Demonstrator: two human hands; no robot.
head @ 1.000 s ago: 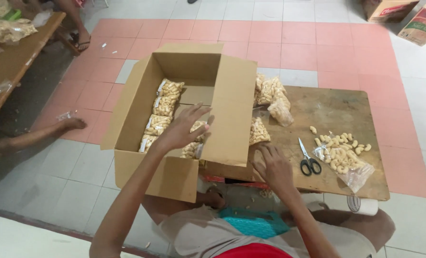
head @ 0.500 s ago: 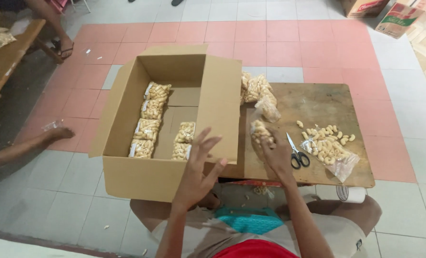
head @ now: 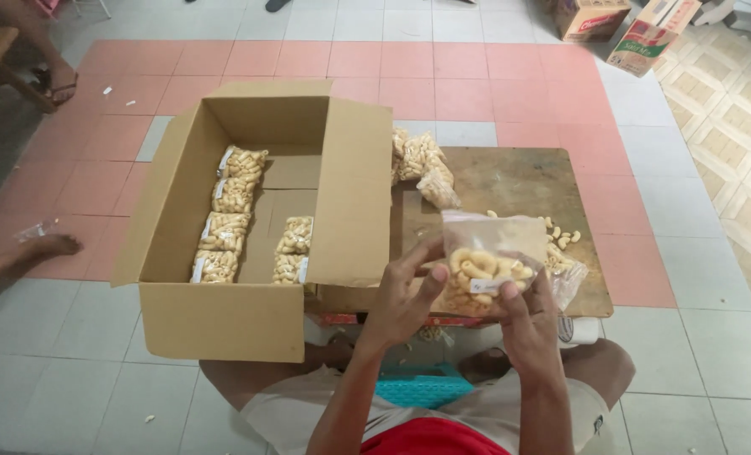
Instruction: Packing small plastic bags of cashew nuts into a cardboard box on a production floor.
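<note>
Tiled floor, pink and white, low wooden table [head: 519, 181] ahead of me. Both my hands closed on clear snack bag [head: 485, 268], raised over table's near edge. Right hand [head: 529, 324] grips bag from below, thumb across front. Left hand [head: 403, 297] pinches bag's left edge, so left is nearer box. Bag's long axis roughly level, left to right. Open cardboard box [head: 224, 316] lies left of bag, just beside table, rows of packed bags [head: 224, 232] inside. Loose bags [head: 418, 164] heaped at table's far left corner.

Both hands, left hand [head: 405, 299] and right hand [head: 529, 324], hold 1 clear bag of snacks [head: 485, 265] above the wooden board [head: 519, 181], beside an open cardboard box [head: 224, 316] holding 6 packed bags.
</note>
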